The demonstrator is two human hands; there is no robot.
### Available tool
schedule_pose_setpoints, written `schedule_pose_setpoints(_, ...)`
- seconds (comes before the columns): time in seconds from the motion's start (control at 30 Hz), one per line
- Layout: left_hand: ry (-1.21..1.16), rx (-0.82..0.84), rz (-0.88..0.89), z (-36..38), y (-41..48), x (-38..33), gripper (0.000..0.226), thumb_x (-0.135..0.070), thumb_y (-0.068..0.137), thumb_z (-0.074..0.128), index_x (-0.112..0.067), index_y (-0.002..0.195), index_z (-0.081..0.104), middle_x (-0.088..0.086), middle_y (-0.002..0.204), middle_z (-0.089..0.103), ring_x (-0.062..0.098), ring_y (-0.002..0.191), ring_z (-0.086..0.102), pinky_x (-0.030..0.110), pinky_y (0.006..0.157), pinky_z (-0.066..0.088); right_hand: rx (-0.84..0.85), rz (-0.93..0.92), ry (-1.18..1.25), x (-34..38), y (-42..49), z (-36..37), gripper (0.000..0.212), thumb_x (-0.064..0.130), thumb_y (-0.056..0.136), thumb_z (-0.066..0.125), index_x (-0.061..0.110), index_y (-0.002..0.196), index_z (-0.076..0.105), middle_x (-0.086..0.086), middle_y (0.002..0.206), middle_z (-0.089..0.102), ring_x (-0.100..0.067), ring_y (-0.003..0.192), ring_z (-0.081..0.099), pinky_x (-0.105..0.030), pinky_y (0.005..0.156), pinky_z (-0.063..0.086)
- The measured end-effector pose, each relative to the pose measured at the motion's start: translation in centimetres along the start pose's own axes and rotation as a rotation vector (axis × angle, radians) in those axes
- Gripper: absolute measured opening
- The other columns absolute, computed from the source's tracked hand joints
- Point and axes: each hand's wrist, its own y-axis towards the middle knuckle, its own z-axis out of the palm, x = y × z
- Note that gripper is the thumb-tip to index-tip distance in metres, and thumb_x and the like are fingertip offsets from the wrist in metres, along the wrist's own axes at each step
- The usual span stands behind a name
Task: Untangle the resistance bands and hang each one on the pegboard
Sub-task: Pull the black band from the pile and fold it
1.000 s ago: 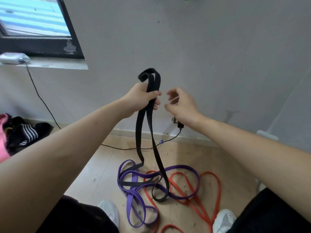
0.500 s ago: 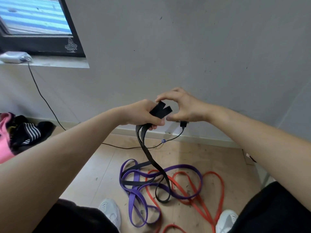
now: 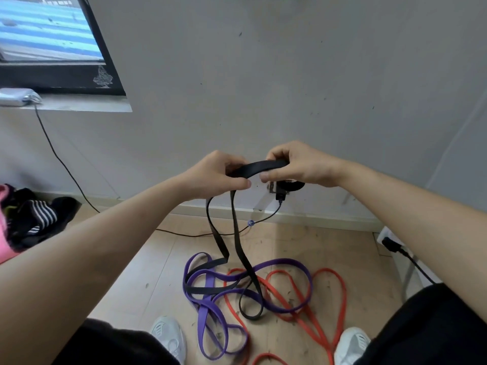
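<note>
my right grip (image 3: 297,167) just joined left grip (image 3: 221,175) clamping black band (image 3: 257,167) | below grips: looks still snagged in purple band (image 3: 284,264)

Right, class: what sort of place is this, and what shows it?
Probably a room in a home, perhaps a bedroom: a window, clothes heaped on the wood floor, and a cable plugged into the wall.

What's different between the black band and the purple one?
The black band is gripped by the left hand and right hand, its top raised; the purple band lies wholly on the floor. The black band hangs in two long strands; the purple band sprawls in loops. Both are flat loops, crossing each other on the floor.
</note>
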Motion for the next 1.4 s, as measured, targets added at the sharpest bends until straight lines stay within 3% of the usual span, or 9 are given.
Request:
schedule_pose_setpoints(0.07,-0.04,-0.017,0.01,0.3,0.1,-0.1,0.013,-0.017,0.091,0.07,-0.015,0.103,0.073,0.015,0.09,0.071,0.029,0.084,0.066,0.044,0.082,0.052,0.005,-0.01,0.127,0.4,-0.4,-0.5,0.022,0.026,0.081,0.079,0.009,0.086,0.067,-0.015,0.075,0.07,-0.023,0.072,0.066,-0.043,0.075,0.049)
schedule_pose_setpoints(0.13,-0.101,-0.045,0.021,0.8,0.4,-0.5,0.017,-0.011,0.093,0.066,-0.013,0.109,0.072,0.012,0.103,0.075,0.025,0.101,0.07,0.038,0.096,0.055,0.008,-0.02,0.216,0.8,-0.7,-0.8,0.027,0.031,0.079,0.075,0.008,0.089,0.066,0.0,0.067,0.063,-0.019,0.065,0.063,-0.043,0.075,0.05)
schedule_pose_setpoints(0.2,-0.179,-0.063,0.028,1.5,0.6,-1.2,0.023,-0.005,0.094,0.064,-0.013,0.115,0.07,0.01,0.111,0.075,0.017,0.107,0.07,0.026,0.1,0.053,-0.044,-0.04,0.24,1.2,-0.8,-1.1,0.034,0.034,0.082,0.072,0.003,0.094,0.065,0.006,0.065,0.058,-0.017,0.06,0.056,-0.039,0.069,0.051)
schedule_pose_setpoints(0.27,-0.24,-0.055,0.022,2.2,1.1,-1.6,0.028,-0.005,0.094,0.066,-0.013,0.12,0.067,0.009,0.113,0.075,0.017,0.11,0.07,0.028,0.101,0.052,-0.15,-0.064,0.262,1.8,-0.9,-1.4,0.031,0.03,0.09,0.067,0.0,0.095,0.062,0.004,0.062,0.054,-0.016,0.056,0.05,-0.033,0.063,0.049)
schedule_pose_setpoints(0.47,-0.363,-0.02,-0.005,4.5,2.3,-2.6,0.026,-0.018,0.091,0.074,-0.012,0.113,0.062,0.011,0.11,0.075,0.021,0.104,0.073,0.039,0.099,0.055,-0.427,-0.119,0.364,2.6,-2.0,-3.6,0.021,0.027,0.098,0.059,0.011,0.084,0.061,0.002,0.057,0.044,-0.013,0.049,0.044,-0.025,0.057,0.047)
schedule_pose_setpoints(0.7,-0.46,-0.063,-0.006,5.5,3.5,-3.7,0.017,-0.013,0.097,0.065,-0.009,0.114,0.065,0.007,0.085,0.066,0.022,0.08,0.067,0.041,0.091,0.059,-0.721,-0.135,0.533,2.2,-3.8,-7.1,0.024,0.031,0.099,0.058,0.013,0.083,0.06,0.002,0.057,0.044,-0.014,0.053,0.043,-0.025,0.057,0.046)
schedule_pose_setpoints(0.87,-0.483,-0.148,0.019,5.1,4.5,-4.4,0.024,-0.005,0.098,0.059,-0.011,0.121,0.063,0.002,0.072,0.061,0.021,0.067,0.058,0.042,0.081,0.054,-0.815,-0.064,0.53,0.3,-5.0,-9.0,0.027,0.037,0.1,0.056,0.014,0.085,0.061,0.004,0.056,0.048,-0.014,0.052,0.049,-0.03,0.064,0.047)
schedule_pose_setpoints(1.1,-0.485,-0.276,0.074,2.9,4.2,-5.1,0.025,-0.008,0.099,0.06,-0.025,0.114,0.07,0.004,0.076,0.05,0.012,0.058,0.044,0.032,0.069,0.046,-0.709,0.044,0.451,-2.6,-5.4,-9.8,0.027,0.037,0.1,0.055,0.013,0.091,0.064,-0.001,0.062,0.054,-0.018,0.056,0.056,-0.029,0.065,0.046)
schedule_pose_setpoints(1.4,-0.519,-0.365,0.068,0.1,3.3,-4.9,0.02,-0.015,0.103,0.052,-0.019,0.103,0.072,0.002,0.08,0.055,0.014,0.06,0.053,0.033,0.073,0.05,-0.135,0.265,0.169,-4.9,-5.7,-7.8,0.033,0.03,0.095,0.063,0.002,0.114,0.063,-0.012,0.092,0.073,-0.021,0.093,0.071,-0.035,0.084,0.05)
